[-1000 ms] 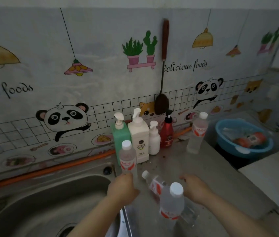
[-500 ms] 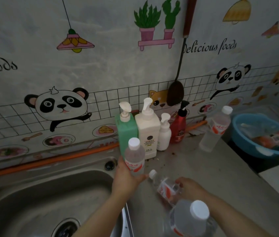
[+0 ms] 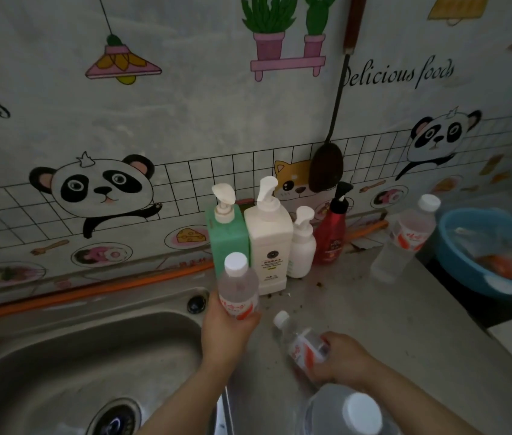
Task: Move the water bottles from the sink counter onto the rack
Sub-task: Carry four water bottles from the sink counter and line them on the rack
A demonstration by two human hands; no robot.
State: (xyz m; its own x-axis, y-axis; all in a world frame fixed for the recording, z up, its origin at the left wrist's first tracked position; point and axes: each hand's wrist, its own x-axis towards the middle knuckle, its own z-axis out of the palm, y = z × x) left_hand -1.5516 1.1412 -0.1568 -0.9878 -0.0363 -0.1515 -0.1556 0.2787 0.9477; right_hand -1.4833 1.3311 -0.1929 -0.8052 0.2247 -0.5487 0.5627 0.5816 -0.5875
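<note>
My left hand [image 3: 226, 332] grips an upright clear water bottle [image 3: 237, 285] with a white cap and red label, just right of the sink. A second bottle [image 3: 300, 342] lies on its side on the grey counter [image 3: 405, 334], and my right hand [image 3: 341, 359] is closed over its lower half. Another water bottle [image 3: 405, 238] stands upright at the back right. A large bottle with a white cap [image 3: 347, 414] rises close to the camera at the bottom edge. No rack is in view.
A steel sink [image 3: 75, 365] fills the lower left. Several pump bottles stand against the wall: green [image 3: 228, 237], large white [image 3: 269, 243], small white [image 3: 302, 246], red [image 3: 331, 235]. A blue basin [image 3: 462, 262] holding packets sits at the right. A ladle [image 3: 327, 167] hangs on the wall.
Both hands have closed on their bottles: the left around the upright one, the right over the lying one. The view has moved closer and lower over the counter.
</note>
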